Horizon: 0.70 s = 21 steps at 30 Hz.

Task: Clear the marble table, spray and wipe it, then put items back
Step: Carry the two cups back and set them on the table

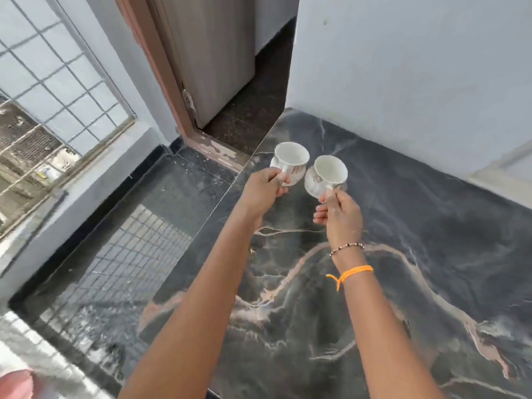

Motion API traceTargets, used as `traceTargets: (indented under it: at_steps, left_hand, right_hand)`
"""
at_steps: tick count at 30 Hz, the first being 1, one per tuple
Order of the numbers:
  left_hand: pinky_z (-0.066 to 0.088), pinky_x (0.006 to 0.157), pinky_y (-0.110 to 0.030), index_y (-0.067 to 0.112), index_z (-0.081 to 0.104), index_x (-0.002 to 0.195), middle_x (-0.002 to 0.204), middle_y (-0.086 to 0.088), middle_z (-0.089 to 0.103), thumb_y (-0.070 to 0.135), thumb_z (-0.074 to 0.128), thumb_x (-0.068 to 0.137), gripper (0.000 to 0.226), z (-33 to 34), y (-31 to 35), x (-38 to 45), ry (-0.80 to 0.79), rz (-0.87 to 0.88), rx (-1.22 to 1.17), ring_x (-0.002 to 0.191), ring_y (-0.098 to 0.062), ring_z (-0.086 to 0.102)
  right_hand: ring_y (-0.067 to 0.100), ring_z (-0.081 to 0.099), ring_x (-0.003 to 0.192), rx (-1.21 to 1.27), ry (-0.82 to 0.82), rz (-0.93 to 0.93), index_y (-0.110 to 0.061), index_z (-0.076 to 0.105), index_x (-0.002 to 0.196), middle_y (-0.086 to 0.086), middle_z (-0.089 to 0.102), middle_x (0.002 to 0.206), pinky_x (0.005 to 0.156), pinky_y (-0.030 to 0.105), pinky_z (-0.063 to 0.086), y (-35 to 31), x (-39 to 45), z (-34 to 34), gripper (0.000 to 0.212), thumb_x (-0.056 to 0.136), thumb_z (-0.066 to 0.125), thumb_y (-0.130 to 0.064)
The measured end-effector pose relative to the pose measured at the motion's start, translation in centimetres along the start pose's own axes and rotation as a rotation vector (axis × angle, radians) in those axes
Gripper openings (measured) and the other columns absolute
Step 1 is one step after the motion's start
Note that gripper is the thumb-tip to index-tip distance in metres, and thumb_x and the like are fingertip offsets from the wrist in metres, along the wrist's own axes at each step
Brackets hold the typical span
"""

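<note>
The dark marble table [417, 269] with pale pink veins fills the right and lower part of the head view. My left hand [263, 191] pinches the handle of a white cup with a gold pattern [290, 162], held above the table's far left edge. My right hand [342, 214] grips the handle of a second white cup [326, 175], tilted, just to the right of the first. Both cups look empty and are held in the air, close together but apart.
A pale wall [417, 67] borders the table at the back and right. A doorway with a brown frame [169, 82] opens behind the table's far left corner. A barred window [57, 82] is at the left, above a dark glossy floor [121, 240].
</note>
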<state>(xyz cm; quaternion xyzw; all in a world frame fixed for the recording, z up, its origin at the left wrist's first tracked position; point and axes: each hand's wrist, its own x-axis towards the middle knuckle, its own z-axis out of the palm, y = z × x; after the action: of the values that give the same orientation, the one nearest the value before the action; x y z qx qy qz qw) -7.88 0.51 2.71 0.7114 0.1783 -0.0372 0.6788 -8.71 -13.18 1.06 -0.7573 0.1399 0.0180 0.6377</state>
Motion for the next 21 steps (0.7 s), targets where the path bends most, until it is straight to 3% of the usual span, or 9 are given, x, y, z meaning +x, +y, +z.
traceTargets:
  at_steps: [3,7,10,14,17,21]
  left_hand:
    - [0.039,0.064,-0.018,0.016,0.054,0.067,0.066,-0.001,0.047,0.009,0.043,0.095,0.031,-0.7,-0.4,4.4,-0.047,-0.012,0.032,0.063,-0.009,0.044]
    - [0.039,0.056,-0.006,0.019,0.055,0.065,0.059,0.002,0.045,0.009,0.045,0.094,0.032,-0.8,-0.9,8.6,-0.037,0.001,0.052,0.059,-0.003,0.048]
    - [0.04,0.056,-0.004,0.02,0.056,0.066,0.058,0.002,0.045,0.01,0.046,0.094,0.031,-0.7,-1.1,10.9,-0.037,0.02,0.042,0.056,0.003,0.051]
    - [0.042,0.063,-0.01,0.018,0.057,0.068,0.059,0.002,0.046,0.01,0.045,0.094,0.029,-0.2,-1.1,13.5,-0.079,0.031,0.047,0.063,-0.003,0.051]
    - [0.04,0.06,-0.008,0.015,0.057,0.07,0.062,0.0,0.049,0.009,0.044,0.094,0.028,0.1,-1.0,14.9,-0.101,0.048,0.054,0.06,-0.002,0.048]
    - [0.041,0.068,-0.017,0.015,0.055,0.07,0.063,0.0,0.048,0.01,0.044,0.094,0.027,0.3,-1.0,16.3,-0.143,0.023,0.072,0.062,-0.005,0.047]
  right_hand:
    - [0.002,0.047,0.037,0.018,0.057,0.021,-0.014,0.05,0.066,0.004,0.049,0.058,0.042,0.014,0.046,-0.5,3.5,2.5,0.032,0.097,0.042,-0.015]
    - [0.012,0.047,0.048,0.029,0.121,0.056,-0.012,0.052,0.065,0.005,0.048,0.058,0.044,0.016,0.047,-0.8,6.7,4.7,0.031,0.095,0.042,-0.011]
    - [0.012,0.047,0.051,0.009,0.147,0.048,-0.005,0.054,0.076,0.004,0.048,0.06,0.043,0.013,0.047,-0.7,8.1,6.0,0.024,0.095,0.041,-0.011]
    - [0.014,0.048,0.054,-0.008,0.192,0.063,-0.005,0.053,0.079,0.003,0.05,0.064,0.047,0.012,0.048,-0.5,10.1,7.4,0.021,0.094,0.039,-0.01]
    - [0.014,0.049,0.055,-0.011,0.21,0.07,-0.005,0.054,0.079,0.004,0.05,0.064,0.047,0.013,0.048,-0.4,11.3,7.9,0.021,0.094,0.04,-0.011]
    - [0.014,0.047,0.055,-0.005,0.223,0.079,-0.005,0.054,0.08,0.004,0.049,0.061,0.045,0.014,0.047,-0.5,12.8,8.4,0.021,0.094,0.04,-0.009]
